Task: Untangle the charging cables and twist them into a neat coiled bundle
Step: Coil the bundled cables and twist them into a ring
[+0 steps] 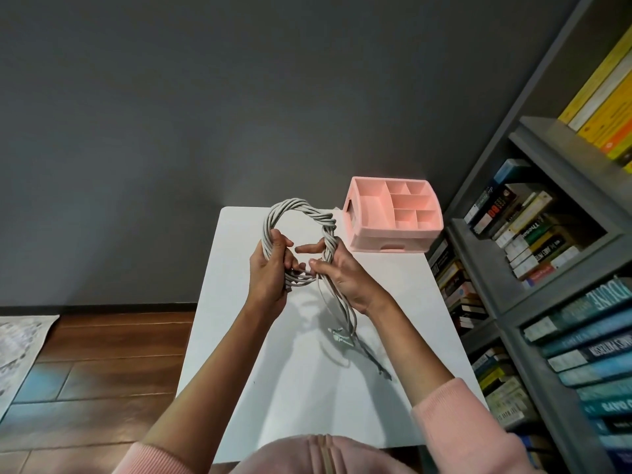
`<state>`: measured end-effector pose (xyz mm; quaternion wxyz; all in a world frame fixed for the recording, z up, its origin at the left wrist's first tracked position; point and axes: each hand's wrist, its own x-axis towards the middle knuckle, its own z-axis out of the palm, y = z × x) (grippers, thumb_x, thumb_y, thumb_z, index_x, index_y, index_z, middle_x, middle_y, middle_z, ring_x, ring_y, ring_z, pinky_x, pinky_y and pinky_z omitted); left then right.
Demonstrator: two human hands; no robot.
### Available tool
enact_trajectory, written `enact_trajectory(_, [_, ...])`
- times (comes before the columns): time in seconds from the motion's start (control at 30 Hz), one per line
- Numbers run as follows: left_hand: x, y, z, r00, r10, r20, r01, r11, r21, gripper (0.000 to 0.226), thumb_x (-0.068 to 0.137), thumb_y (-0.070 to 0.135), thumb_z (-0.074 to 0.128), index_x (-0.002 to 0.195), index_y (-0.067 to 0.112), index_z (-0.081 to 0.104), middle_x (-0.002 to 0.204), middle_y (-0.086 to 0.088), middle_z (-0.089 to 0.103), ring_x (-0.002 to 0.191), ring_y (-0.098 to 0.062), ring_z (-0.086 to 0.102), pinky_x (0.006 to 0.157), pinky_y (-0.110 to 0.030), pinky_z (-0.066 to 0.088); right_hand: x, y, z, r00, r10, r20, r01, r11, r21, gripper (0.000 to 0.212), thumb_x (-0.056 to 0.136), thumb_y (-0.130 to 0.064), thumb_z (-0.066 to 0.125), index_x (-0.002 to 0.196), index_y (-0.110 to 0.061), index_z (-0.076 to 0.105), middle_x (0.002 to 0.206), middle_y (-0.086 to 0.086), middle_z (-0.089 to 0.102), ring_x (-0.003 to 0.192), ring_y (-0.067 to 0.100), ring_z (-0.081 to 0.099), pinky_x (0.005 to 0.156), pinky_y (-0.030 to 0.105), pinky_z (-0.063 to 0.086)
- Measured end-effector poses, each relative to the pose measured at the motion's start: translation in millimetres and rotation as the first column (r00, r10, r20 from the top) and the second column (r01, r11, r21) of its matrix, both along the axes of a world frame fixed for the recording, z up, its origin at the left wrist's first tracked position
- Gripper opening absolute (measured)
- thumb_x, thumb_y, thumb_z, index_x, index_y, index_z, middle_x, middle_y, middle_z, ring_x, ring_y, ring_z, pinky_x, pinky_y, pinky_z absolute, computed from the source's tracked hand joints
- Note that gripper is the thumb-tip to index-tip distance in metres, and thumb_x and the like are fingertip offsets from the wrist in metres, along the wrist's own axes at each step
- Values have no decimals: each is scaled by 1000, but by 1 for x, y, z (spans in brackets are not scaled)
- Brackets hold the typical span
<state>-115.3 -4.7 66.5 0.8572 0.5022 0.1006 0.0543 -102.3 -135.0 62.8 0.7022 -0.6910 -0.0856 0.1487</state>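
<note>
Far to my left a pale patterned rug lies on the wooden floor.

My left hand is clamped on the left side of the grey charging cables, with the fingers curled round the gathered strands. The cables form an upright loop that I hold up over the white tabletop, between my two hands. Its top arcs away from me. The right half of the loop is twisted like rope, and the left half lies in looser parallel strands.

My right hand is closed on the twisted right side of the loop. The thumb presses strands at the bottom of the ring, close to my left fingers. One finger is stretched out to the left across the opening. The loose cable ends hang from under this hand down to the tabletop, where their plugs lie in the loop's shadow.

Further right, at the far corner of the tabletop, stands a pink organizer with open compartments, well apart from the cables. A grey bookshelf packed with books runs along the right edge.
</note>
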Motion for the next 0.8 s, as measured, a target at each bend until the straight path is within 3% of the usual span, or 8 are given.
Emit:
enact_trajectory(0.1, [0,-1,-1,998,13,54,-12,1000,-11,33,100,33,38,79,11,48,44,4,40,42,-9,46,52,-25,48,1,6,0,995,-62,83,70,993,-96,28,93,5,47,118,-4,37,128,9,57,104,26,60,96,33,48])
enact_trajectory(0.2, [-1,-1,0,996,17,87,-16,1000,-4,34,101,32,37,78,11,49,45,4,38,43,-8,45,55,-27,45,0,9,3,990,-73,119,96,975,-199,28,93,1,48,118,-11,39,131,8,51,112,17,55,95,24,46])
enact_trajectory(0.27, [-3,-2,0,993,22,120,-29,998,52,33,100,32,38,77,11,50,46,4,37,43,-8,43,55,-28,41,-1,10,5,995,-94,29,98,969,-226,27,94,-3,47,117,-12,38,124,14,54,97,14,60,76,16,51])
enact_trajectory(0.33, [-5,-2,1,990,37,138,-57,988,145,32,100,31,41,77,12,51,46,6,39,44,-8,42,53,-28,36,-3,14,8,978,-70,-196,28,977,-210,23,96,-8,42,118,-7,35,106,21,61,76,19,67,63,25,56])
enact_trajectory(0.47, [-9,-4,0,988,78,137,-110,963,245,30,100,30,42,74,15,48,47,10,43,43,-4,40,51,-29,31,-6,12,21,918,41,-394,-130,971,-202,14,101,-9,38,90,-5,46,70,17,61,55,19,62,65,40,56])
enact_trajectory(0.6, [-9,-4,1,987,76,141,-115,950,290,32,99,35,42,74,17,49,46,6,42,44,-9,41,43,-24,29,-5,6,31,856,119,-503,-177,982,-69,22,102,-9,37,82,-7,45,69,14,52,33,4,40,42,23,51])
enact_trajectory(0.7, [-9,-5,3,986,80,143,-121,946,300,32,98,37,42,75,17,49,46,4,42,45,-12,41,39,-21,26,-4,5,30,888,109,-447,-185,974,-130,23,101,-12,37,78,-14,40,67,9,46,33,2,25,33,13,21])
enact_trajectory(0.8, [-7,-3,2,980,104,172,-150,948,281,30,99,35,42,76,17,49,46,7,42,45,-10,41,42,-22,29,-9,4,28,969,99,-225,-183,901,-394,23,98,-31,47,89,-11,53,61,3,45,41,7,30,37,17,22])
